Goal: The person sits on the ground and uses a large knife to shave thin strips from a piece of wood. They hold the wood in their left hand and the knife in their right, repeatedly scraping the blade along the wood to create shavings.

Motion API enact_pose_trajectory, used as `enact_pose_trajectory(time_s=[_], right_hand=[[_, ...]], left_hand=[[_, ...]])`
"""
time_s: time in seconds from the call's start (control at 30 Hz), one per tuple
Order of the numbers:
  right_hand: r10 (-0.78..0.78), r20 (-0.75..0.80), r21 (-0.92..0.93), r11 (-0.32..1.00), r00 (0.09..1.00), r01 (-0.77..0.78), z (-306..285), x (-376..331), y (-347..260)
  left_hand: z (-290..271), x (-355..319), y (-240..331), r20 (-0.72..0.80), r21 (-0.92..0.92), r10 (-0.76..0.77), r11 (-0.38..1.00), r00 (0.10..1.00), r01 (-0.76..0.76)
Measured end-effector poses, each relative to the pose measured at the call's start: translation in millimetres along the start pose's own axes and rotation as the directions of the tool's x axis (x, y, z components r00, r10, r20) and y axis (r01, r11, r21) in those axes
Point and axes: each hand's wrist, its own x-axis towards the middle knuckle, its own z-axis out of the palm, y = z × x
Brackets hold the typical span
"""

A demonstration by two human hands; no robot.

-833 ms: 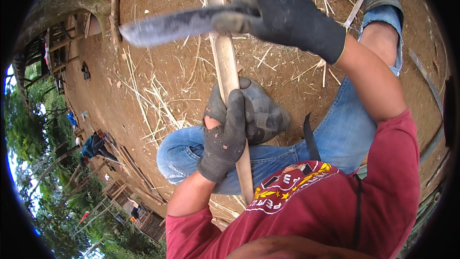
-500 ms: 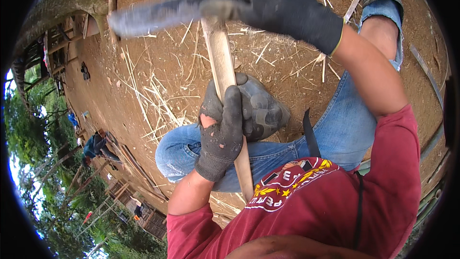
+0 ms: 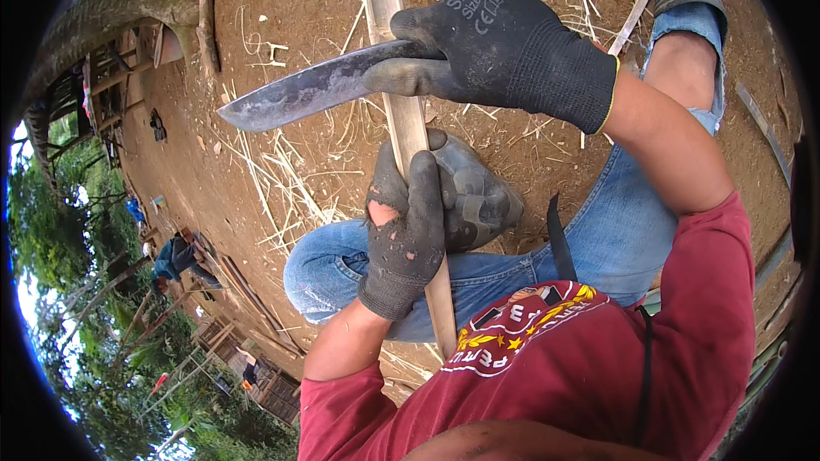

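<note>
A long, pale split-bamboo strip (image 3: 408, 124) runs from the far ground toward my torso, its hollow face turned up. My left hand (image 3: 403, 235), in a dark, worn glove with a hole near the thumb, is closed round its middle, beside my dark boot (image 3: 478, 196). Farther up the strip, my right hand (image 3: 504, 47), in a black glove, grips a machete (image 3: 299, 88). The broad, stained blade lies across the strip and points left. Its handle is mostly hidden in my fist, and I cannot tell whether the edge touches the bamboo.
Thin bamboo shavings (image 3: 286, 183) litter the brown dirt. A flat strip (image 3: 764, 132) lies at the far right. To the left stand a tree trunk (image 3: 111, 21) and wooden frames; a person (image 3: 181, 258) bends over long poles there. My bent legs in jeans flank the strip.
My right hand and the machete have come nearer along the strip toward my left hand; the blade, blurred before, now shows sharply. My left hand keeps its hold on the strip.
</note>
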Motion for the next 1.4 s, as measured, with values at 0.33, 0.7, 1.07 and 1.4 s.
enact_pose_trajectory(time_s=[0.33,0.7,1.07,1.4], right_hand=[[0.02,-0.054,0.088,0.996,0.998,-0.016,7,-2,-4],[-0.082,-0.13,0.162,0.981,0.988,0.103,-2,0,3],[0.191,-0.068,0.279,0.946,0.979,-0.165,-1,4,9],[0.322,-0.041,0.425,0.863,0.946,-0.275,-10,12,-20]], left_hand=[[-5,0,0,0.038,-0.103,-0.037,0.994,0.999,0.041],[-7,-3,0,0.049,-0.113,-0.029,0.993,0.998,0.034],[-7,3,-8,-0.014,-0.151,0.023,0.988,1.0,-0.025],[-4,15,-51,-0.139,0.061,0.19,0.981,0.972,-0.183]])
